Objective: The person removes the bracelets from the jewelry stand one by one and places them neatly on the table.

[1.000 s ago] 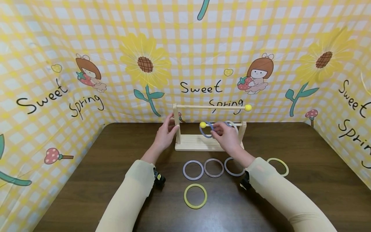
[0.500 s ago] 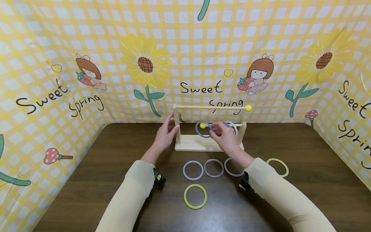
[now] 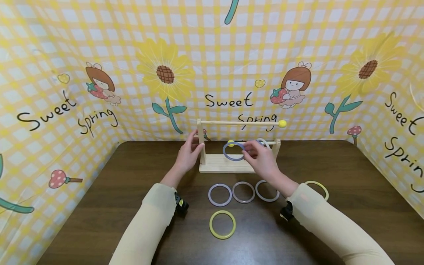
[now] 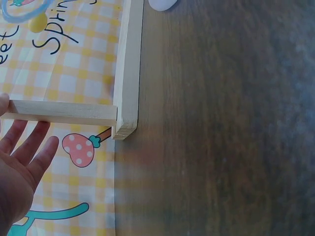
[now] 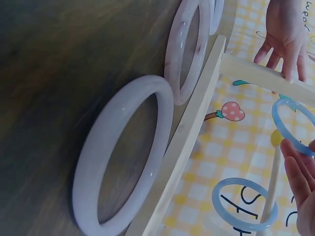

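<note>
Thumb and fingers of my right hand [image 3: 263,162] pinch a light blue bangle [image 3: 234,159] by its right side. It hangs in front of the yellow knob [image 3: 230,143] at the end of the lower rod of a wooden bangle rack [image 3: 225,168]. My left hand [image 3: 188,155] grips the rack's left post [image 4: 64,111], thumb on one side and fingers on the other. Another light blue bangle [image 5: 221,212] hangs round the lower rod, largely hidden by my right hand in the head view. Behind that hand, a whitish bangle [image 3: 266,142] also hangs there.
The rack's upper rod [image 3: 238,123] ends in a yellow knob on the right. Before the rack lie a lavender bangle [image 3: 220,205], a pinkish bangle [image 3: 243,202] and a pale bangle [image 3: 267,200]. A yellow bangle [image 3: 222,237] lies nearer; a yellow-green bangle [image 3: 326,188] lies right, partly behind the sleeve.
My right hand has drawn the light blue bangle left past the lower rod's knob, then slightly down and towards me. My left hand stays on the post.
</note>
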`<state>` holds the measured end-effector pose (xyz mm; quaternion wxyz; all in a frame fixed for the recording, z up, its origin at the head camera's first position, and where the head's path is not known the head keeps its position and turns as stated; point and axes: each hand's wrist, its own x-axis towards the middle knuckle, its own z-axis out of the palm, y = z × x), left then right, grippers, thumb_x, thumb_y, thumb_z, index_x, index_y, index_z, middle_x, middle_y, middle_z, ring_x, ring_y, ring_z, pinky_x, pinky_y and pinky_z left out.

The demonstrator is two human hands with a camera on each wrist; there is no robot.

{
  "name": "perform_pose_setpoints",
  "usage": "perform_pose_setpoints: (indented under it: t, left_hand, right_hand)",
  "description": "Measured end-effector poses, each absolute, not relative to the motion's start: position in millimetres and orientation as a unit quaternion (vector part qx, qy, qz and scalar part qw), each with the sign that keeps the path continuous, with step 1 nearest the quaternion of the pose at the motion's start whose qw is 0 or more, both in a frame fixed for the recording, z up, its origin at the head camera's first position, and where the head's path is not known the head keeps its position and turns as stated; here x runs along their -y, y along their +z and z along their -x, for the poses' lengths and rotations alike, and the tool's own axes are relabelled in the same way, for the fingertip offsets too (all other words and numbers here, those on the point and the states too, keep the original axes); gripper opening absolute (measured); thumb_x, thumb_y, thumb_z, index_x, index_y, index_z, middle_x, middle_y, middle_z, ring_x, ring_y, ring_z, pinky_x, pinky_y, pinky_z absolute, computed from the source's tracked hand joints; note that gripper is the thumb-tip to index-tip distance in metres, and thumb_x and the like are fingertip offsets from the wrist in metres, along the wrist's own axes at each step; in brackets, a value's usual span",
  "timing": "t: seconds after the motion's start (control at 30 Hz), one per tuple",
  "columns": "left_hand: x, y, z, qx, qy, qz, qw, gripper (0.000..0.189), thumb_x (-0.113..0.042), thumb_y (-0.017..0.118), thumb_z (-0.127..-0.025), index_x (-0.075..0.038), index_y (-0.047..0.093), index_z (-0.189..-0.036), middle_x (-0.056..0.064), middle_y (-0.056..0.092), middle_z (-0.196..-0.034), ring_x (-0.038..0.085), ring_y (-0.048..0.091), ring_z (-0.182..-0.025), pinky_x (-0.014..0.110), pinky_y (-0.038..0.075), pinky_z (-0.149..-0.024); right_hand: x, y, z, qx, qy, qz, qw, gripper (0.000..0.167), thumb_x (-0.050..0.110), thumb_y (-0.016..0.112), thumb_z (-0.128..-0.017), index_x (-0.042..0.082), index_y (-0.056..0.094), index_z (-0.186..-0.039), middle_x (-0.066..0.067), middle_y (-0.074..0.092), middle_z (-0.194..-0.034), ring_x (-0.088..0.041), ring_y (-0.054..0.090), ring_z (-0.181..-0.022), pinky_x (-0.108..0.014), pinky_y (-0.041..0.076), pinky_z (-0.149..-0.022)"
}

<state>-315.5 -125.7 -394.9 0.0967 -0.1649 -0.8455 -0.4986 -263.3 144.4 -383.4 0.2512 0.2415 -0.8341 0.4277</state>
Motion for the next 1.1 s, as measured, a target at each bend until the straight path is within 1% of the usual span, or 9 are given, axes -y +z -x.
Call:
perform_pose_setpoints:
  t: [0.3, 0.5, 0.63, 0.9, 1.1]
  left_hand:
    - [126, -394, 314, 0.846, -0.500, 0.162, 0.093, 0.055, -0.019, 0.055, -0.101, -0.025, 0.031, -0.150, 0.014, 0.054, -0.130, 0.036, 0.056, -0.118, 0.052, 0.045, -0.096]
    - [125, -394, 315, 0.842, -0.504, 0.168, 0.098, 0.054, -0.015, 0.055, -0.101, -0.025, 0.033, -0.149, 0.015, 0.055, -0.129, 0.037, 0.056, -0.117, 0.052, 0.045, -0.095]
    - [125, -394, 315, 0.842, -0.503, 0.167, 0.099, 0.054, -0.016, 0.055, -0.101, -0.024, 0.033, -0.149, 0.016, 0.055, -0.130, 0.037, 0.056, -0.117, 0.052, 0.045, -0.095]
    - [125, -396, 317, 0.840, -0.509, 0.163, 0.096, 0.054, -0.017, 0.055, -0.101, -0.025, 0.032, -0.149, 0.016, 0.054, -0.130, 0.037, 0.055, -0.117, 0.052, 0.045, -0.096]
    - [125, -397, 317, 0.839, -0.508, 0.165, 0.098, 0.053, -0.017, 0.055, -0.101, -0.026, 0.034, -0.148, 0.015, 0.055, -0.129, 0.037, 0.056, -0.117, 0.052, 0.046, -0.094]
  right_hand:
    - [-153, -377, 247, 0.833, 0.415, -0.261, 0.256, 0.018, -0.004, 0.069, -0.087, 0.000, 0.064, -0.103, -0.009, 0.070, -0.087, -0.017, 0.066, -0.070, -0.033, 0.056, -0.062]
    - [-161, -374, 240, 0.828, 0.409, -0.274, 0.269, 0.018, -0.005, 0.069, -0.086, 0.002, 0.064, -0.102, -0.008, 0.070, -0.087, -0.015, 0.065, -0.066, -0.030, 0.055, -0.059]
    - [-168, -374, 235, 0.829, 0.407, -0.272, 0.270, 0.018, -0.005, 0.070, -0.086, 0.001, 0.065, -0.102, -0.009, 0.070, -0.086, -0.015, 0.064, -0.064, -0.028, 0.054, -0.058]
    - [-183, -374, 228, 0.834, 0.399, -0.290, 0.247, 0.022, -0.005, 0.072, -0.084, 0.002, 0.066, -0.104, -0.005, 0.069, -0.081, -0.011, 0.065, -0.064, -0.025, 0.054, -0.057]
    - [-195, -379, 221, 0.831, 0.389, -0.324, 0.230, 0.026, -0.008, 0.072, -0.083, 0.003, 0.066, -0.106, -0.004, 0.070, -0.082, -0.008, 0.064, -0.065, -0.026, 0.054, -0.058]
